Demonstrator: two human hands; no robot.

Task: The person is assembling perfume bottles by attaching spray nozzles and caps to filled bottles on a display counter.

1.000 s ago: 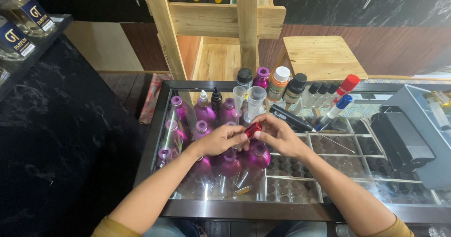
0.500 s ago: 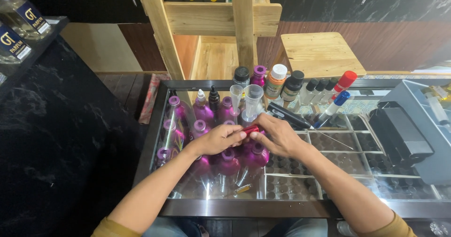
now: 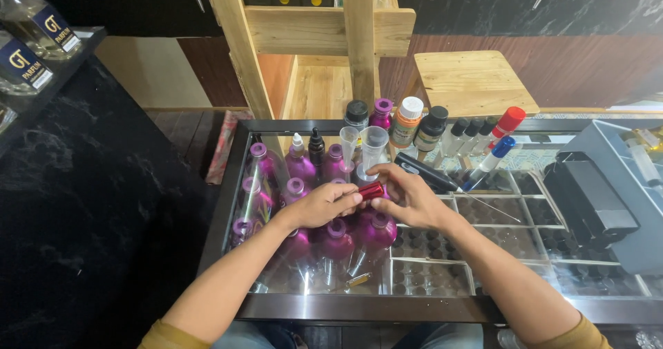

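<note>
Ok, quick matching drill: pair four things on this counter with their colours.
Things:
1. small vial held by both hands
2. cap of the back-row bottle
3. round bottle under the hands
4. stool behind the counter

Colours:
a. pale wood
b. red
c. white
d. magenta

Pairs: 1-b, 2-c, 3-d, 4-a

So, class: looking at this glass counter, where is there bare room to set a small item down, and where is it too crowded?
Bare glass lies along the near edge of the glass counter, below the forearms, and to the right between the right hand and the black box. It is crowded at the left around the purple bottles and along the far edge with the capped bottles. Both hands, with the left hand, hold a small red vial.
</note>
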